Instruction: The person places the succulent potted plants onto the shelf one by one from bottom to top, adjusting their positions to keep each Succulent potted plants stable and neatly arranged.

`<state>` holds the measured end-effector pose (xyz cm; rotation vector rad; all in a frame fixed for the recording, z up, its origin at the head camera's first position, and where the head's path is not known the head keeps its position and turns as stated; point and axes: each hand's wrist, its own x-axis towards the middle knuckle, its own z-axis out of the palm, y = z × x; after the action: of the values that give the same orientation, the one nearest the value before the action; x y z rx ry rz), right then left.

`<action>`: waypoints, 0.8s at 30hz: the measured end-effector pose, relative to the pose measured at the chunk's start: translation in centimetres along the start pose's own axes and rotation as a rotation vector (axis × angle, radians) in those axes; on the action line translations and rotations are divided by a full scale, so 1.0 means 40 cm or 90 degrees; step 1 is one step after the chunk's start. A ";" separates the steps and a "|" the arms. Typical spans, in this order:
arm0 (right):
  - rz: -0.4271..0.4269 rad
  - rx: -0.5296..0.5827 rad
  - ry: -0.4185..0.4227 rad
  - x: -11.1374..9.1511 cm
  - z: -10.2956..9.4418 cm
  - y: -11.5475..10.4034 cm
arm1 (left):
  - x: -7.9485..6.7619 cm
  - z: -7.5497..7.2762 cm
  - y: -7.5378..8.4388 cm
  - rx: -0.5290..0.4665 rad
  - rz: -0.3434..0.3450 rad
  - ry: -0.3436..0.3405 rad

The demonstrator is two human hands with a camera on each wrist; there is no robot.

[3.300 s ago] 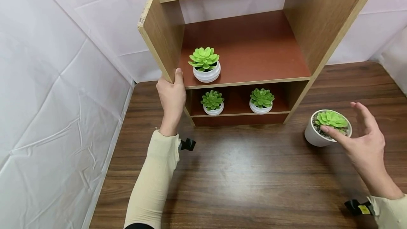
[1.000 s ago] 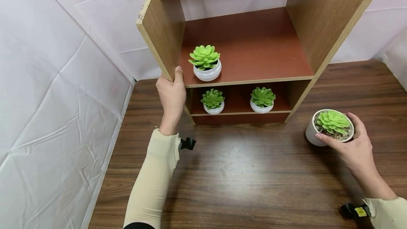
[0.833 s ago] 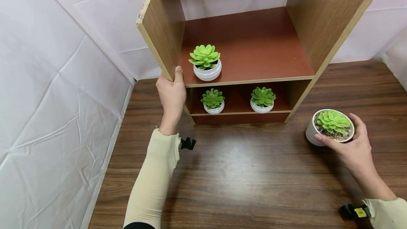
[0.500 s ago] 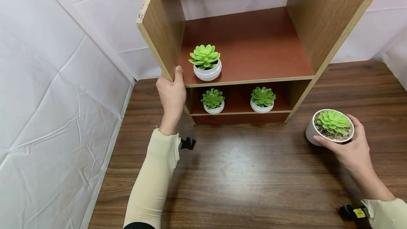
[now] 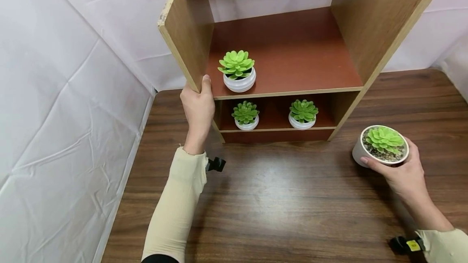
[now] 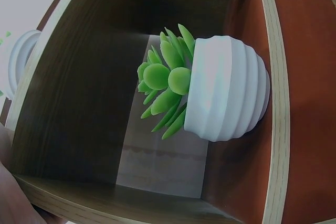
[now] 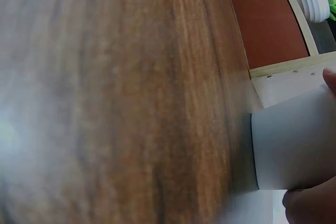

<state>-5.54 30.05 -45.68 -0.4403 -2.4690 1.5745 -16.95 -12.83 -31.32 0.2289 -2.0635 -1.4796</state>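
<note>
My left hand (image 5: 198, 106) grips the front edge of the left side panel of a wooden shelf unit (image 5: 382, 23), thumb on the inner face. On the right, my right hand (image 5: 407, 173) holds a smooth white flowerpot (image 5: 360, 155), thumb on its near side and fingers round the far right side, mostly hidden by the pot. Pebbles and a green succulent (image 5: 384, 139) fill the pot's top. In the right wrist view the pot (image 7: 296, 140) lies close to the table surface, with a fingertip and thumb at its sides.
A ribbed white pot with a succulent (image 5: 239, 82) stands at the middle shelf's left front. Below it, a left potted succulent (image 5: 246, 123) and a right potted succulent (image 5: 302, 123) stand on the bottom shelf. The dark wooden table (image 5: 270, 214) meets white sheeting (image 5: 73, 113) at the left.
My right hand, spread beside the white flowerpot at first, has come in and taken hold of it. The flowerpot has barely shifted. My left hand has kept its grip on the shelf unit.
</note>
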 end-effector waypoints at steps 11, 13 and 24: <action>-0.019 0.009 -0.002 0.001 0.000 0.009 | 0.002 0.002 -0.001 -0.002 0.007 -0.001; -0.020 0.007 -0.004 0.001 -0.002 0.010 | 0.002 0.001 0.000 -0.003 0.005 -0.004; -0.029 0.001 -0.026 0.002 -0.014 0.016 | 0.000 0.000 0.002 0.000 0.003 0.000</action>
<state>-5.35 30.80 -46.02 -0.3531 -2.4895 1.5828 -16.94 -12.78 -31.24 0.2231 -2.0622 -1.4774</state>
